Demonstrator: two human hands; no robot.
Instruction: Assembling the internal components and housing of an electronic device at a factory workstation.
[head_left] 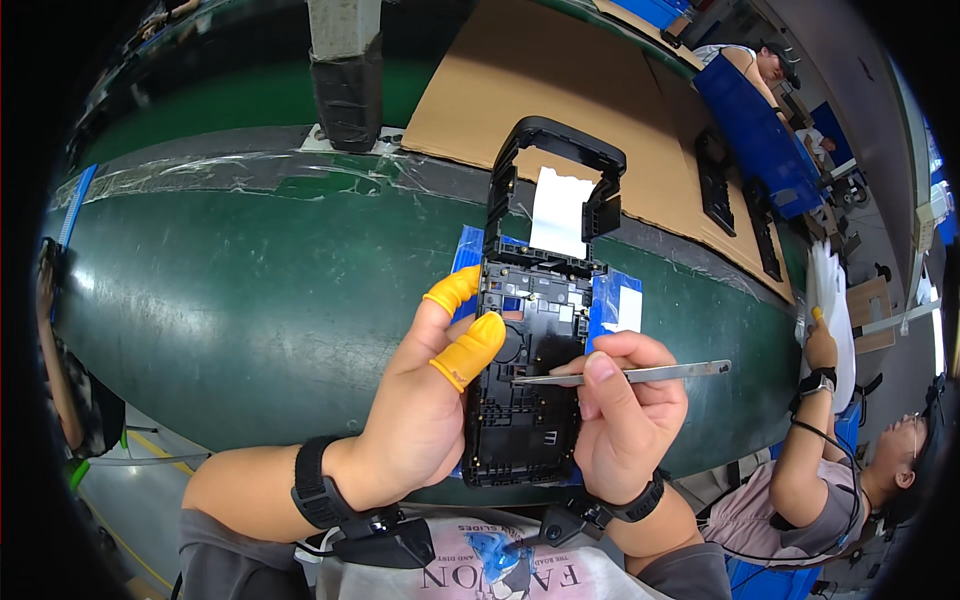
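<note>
A black plastic device housing [530,340] with an open frame at its far end stands in front of me, seen from its inner side. My left hand [415,390] grips its left edge, with yellow finger cots on the thumb and a finger. In my right hand [630,415] metal tweezers [650,374] are pinched, their tip over the middle of the housing. The right fingers also lie close to the housing's right edge; whether they touch it I cannot tell. Behind the housing is a blue sheet or tray [615,290] with a white label [629,309].
A green worktop [250,300] spreads around me. Beyond it lies a cardboard sheet [560,80] with black plastic parts [715,180] on its right. A taped post [345,80] rises at the far side. Co-workers sit at right, one holding white sheets [828,310] beside blue bins [755,130].
</note>
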